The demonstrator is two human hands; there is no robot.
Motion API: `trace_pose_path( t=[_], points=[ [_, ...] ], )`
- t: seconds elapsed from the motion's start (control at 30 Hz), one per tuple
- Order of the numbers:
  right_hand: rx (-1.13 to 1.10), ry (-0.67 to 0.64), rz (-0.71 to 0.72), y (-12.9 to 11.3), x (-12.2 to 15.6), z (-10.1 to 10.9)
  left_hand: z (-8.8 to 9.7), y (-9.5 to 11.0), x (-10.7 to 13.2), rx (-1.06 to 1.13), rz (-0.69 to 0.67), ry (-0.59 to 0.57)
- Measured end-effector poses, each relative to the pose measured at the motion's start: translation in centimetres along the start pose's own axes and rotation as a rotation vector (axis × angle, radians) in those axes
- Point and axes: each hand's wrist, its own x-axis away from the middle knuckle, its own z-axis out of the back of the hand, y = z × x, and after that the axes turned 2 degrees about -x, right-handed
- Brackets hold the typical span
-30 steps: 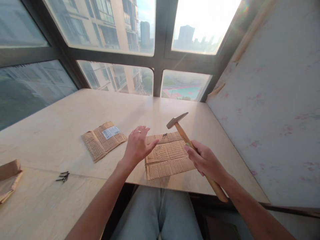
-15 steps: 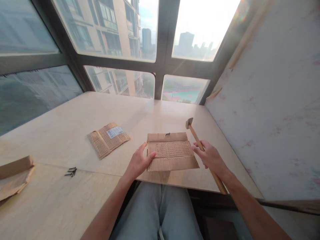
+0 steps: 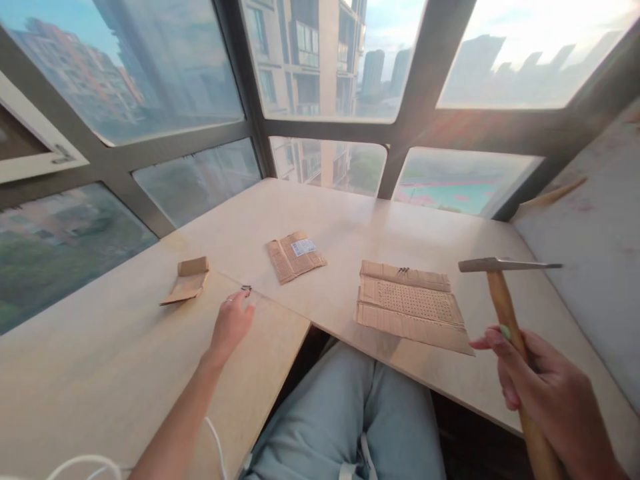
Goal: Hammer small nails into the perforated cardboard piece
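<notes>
My left hand (image 3: 233,321) reaches over the table to a small pile of dark screws or nails (image 3: 247,289), its fingertips at the near edge of the pile. The fingers look stretched out with the thumb apart, and nothing shows in them. My right hand (image 3: 540,380) is wrapped round the wooden handle of a hammer (image 3: 505,300), raised head up at the right. Between the hands, a creased cardboard piece (image 3: 407,300) with rows of small holes lies near the table's front edge. Several small dark nails or screws (image 3: 403,271) rest at its far edge.
A second flattened cardboard piece (image 3: 295,260) with a white label lies farther back. At the left stands a folded cardboard piece (image 3: 186,283). White cables (image 3: 217,440) run along the near left. Windows (image 3: 333,160) line the table's back, and a wall (image 3: 600,253) borders its right.
My left hand has let go of the holed cardboard and moved left to the dark pile. My right hand has lifted the hammer away from the cardboard. The view has turned left.
</notes>
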Motion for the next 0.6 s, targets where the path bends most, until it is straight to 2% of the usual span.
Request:
trace_pose_path(
  t=[0.07, 0.13, 0.3, 0.4, 0.6],
  points=[
    [-0.053, -0.062, -0.01, 0.2, 1.3, 0.1, 0.2, -2.4, -0.3, -0.084, 0.01, -0.023],
    [-0.086, -0.107, -0.014, 0.5, 2.4, 0.0, 0.4, -3.6, -0.8, -0.136, -0.006, -0.058],
    [-0.105, -0.153, -0.021, 0.9, 4.3, -0.3, 0.4, -3.8, -2.6, -0.166, -0.084, -0.106],
    [-0.142, -0.139, -0.037, 1.3, 5.1, -0.6, 0.4, -4.3, -3.5, -0.135, -0.11, -0.133],
    [-0.171, -0.119, -0.045, 2.7, 6.1, -0.8, 0.7, -5.6, -4.1, -0.202, -0.135, -0.167]
  ],
)
